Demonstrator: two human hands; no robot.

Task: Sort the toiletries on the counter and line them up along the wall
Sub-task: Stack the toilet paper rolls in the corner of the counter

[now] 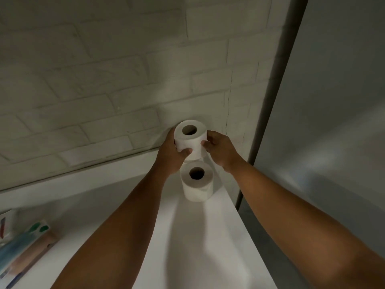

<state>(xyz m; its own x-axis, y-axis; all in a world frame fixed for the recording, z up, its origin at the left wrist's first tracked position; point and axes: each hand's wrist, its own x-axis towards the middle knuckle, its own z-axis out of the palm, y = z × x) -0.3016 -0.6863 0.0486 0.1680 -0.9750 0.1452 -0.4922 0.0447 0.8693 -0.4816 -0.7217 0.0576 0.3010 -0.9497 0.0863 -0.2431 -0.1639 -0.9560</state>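
Both my hands hold one white toilet paper roll (191, 138) upright, its core hole facing up, close to the brick wall in the counter's far right corner. My left hand (171, 152) grips its left side and my right hand (221, 150) its right side. It seems to sit on top of something white that is mostly hidden beneath it. A second white toilet paper roll (196, 181) stands upright on the white counter (129, 197) just in front, between my forearms, untouched.
The white brick wall (104, 80) runs along the counter's back edge. A grey vertical frame (275, 80) and panel bound the right side. At the lower left lie blurred flat packs and boxes (27, 251), with a white cup (5, 224) at the frame edge.
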